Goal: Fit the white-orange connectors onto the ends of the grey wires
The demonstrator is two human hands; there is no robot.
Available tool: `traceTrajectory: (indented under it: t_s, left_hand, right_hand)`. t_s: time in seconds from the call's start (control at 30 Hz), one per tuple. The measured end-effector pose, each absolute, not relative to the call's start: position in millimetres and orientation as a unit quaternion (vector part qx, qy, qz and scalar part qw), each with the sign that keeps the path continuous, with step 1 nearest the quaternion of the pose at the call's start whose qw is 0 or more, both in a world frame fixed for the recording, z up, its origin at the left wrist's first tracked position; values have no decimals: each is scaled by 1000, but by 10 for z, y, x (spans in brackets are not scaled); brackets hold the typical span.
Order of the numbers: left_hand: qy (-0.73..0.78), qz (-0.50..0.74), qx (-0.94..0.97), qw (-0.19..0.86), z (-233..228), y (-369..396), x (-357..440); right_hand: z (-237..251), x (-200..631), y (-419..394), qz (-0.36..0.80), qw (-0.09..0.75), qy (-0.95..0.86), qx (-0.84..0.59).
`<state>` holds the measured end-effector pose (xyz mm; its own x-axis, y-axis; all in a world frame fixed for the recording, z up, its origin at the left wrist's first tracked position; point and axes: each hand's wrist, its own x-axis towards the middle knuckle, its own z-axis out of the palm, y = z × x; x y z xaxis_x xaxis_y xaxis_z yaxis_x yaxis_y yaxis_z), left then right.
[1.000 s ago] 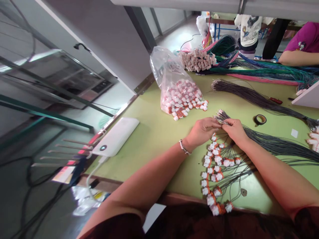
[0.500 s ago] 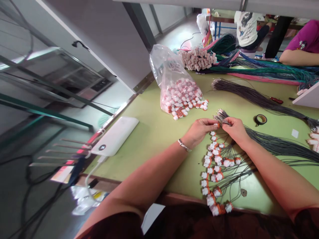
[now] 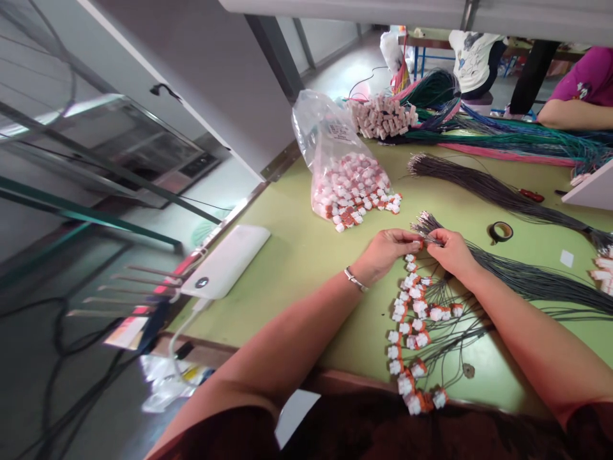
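Observation:
My left hand (image 3: 387,251) pinches a small orange-and-white connector, mostly hidden by the fingertips. Close beside it, my right hand (image 3: 450,250) has its thumb and fingers closed on a dark wire at the tip end of a bundle of wires (image 3: 512,271). Whether the wire sits inside the connector cannot be made out. Below the hands, several wired connectors (image 3: 405,329) lie in a rough column, their white faces toward the left. A clear plastic bag (image 3: 347,169) beyond my left hand spills loose connectors of the same kind onto the green table (image 3: 297,255).
A white power bank (image 3: 227,262) with a cable lies at the left edge. Right of my hands are a roll of black tape (image 3: 500,232) and a second wire bundle (image 3: 469,179). Coloured wires (image 3: 517,137) lie at the back, near a person's purple sleeve (image 3: 587,73).
The view has shifted slightly. My hands stay together at the wire tips, with the fingers only a little moved; the connectors on the table lie as before.

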<state>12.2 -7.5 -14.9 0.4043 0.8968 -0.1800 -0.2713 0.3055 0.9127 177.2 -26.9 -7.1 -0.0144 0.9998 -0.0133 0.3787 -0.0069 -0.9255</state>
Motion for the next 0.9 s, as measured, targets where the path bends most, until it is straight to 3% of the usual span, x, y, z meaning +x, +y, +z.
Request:
traceTrajectory:
  t_s: [0.43, 0.6, 0.7, 0.8, 0.9]
  left_hand:
    - [378, 399, 448, 705, -125, -89, 145]
    - [373, 287, 572, 672, 48, -97, 12]
    - [260, 178, 704, 636, 223, -136, -63]
    - [168, 118, 803, 559, 349, -133, -148]
    - [400, 207, 820, 354, 342, -9, -303]
  right_hand:
    - [-123, 1785, -263, 374, 381, -609, -586]
    - [-20, 1822, -280, 402, 425, -580, -567]
    - [1, 1836, -275, 436, 463, -526, -564]
    - [-7, 1842, -275, 473, 458, -505, -557]
    - [-3, 1834, -288, 483, 469, -501, -544]
